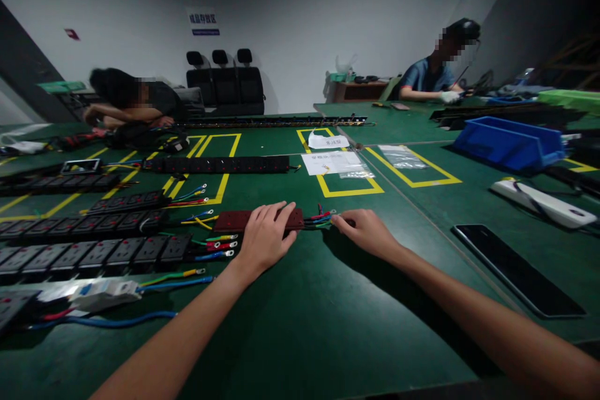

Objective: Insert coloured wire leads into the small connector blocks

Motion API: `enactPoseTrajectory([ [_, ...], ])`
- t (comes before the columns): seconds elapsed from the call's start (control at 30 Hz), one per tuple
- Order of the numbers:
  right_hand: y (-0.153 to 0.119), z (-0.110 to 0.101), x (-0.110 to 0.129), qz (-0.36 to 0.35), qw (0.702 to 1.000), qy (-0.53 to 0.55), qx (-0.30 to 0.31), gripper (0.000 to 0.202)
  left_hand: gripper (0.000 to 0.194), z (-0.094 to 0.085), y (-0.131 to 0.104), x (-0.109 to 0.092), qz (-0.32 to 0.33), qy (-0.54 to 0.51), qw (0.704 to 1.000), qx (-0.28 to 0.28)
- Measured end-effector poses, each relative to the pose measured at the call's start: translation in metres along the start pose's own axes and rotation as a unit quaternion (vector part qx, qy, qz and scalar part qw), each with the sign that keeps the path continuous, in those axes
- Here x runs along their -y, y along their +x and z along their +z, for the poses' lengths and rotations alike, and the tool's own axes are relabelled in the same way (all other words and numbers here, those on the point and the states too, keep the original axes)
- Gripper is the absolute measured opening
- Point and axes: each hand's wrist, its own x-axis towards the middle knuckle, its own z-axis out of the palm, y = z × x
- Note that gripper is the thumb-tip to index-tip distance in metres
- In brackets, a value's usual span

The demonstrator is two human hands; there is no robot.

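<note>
A dark red block (pixel 230 220), long and flat, lies on the green table in front of me. My left hand (pixel 268 234) is laid over it, fingers across the top and thumb along the near side. Short coloured wires (pixel 319 219) in red, blue and green stick out of the block's right end. At their tips my right hand (pixel 363 230) pinches the wire ends between thumb and fingers. Just left of the block, blue and yellow wires (pixel 199 220) with ring terminals reach toward it. My fingers hide part of the block's surface and the pinched tips.
Rows of black socket strips (pixel 94 256) with ring-ended wires fill the left side. A phone (pixel 515 269) lies at right, near a white power strip (pixel 544 203) and a blue bin (pixel 509 142). Papers (pixel 330 162) lie beyond my hands. Two people (pixel 424 78) sit across the table.
</note>
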Motion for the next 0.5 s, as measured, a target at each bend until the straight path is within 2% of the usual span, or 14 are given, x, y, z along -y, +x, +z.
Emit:
enactPoseTrajectory([
  [0.5,-0.0008,0.0001,0.0004,0.003,1.0,-0.027,0.001,0.052,0.062,-0.0052,0.0014,-0.0024,-0.001,-0.003,1.0,0.018],
])
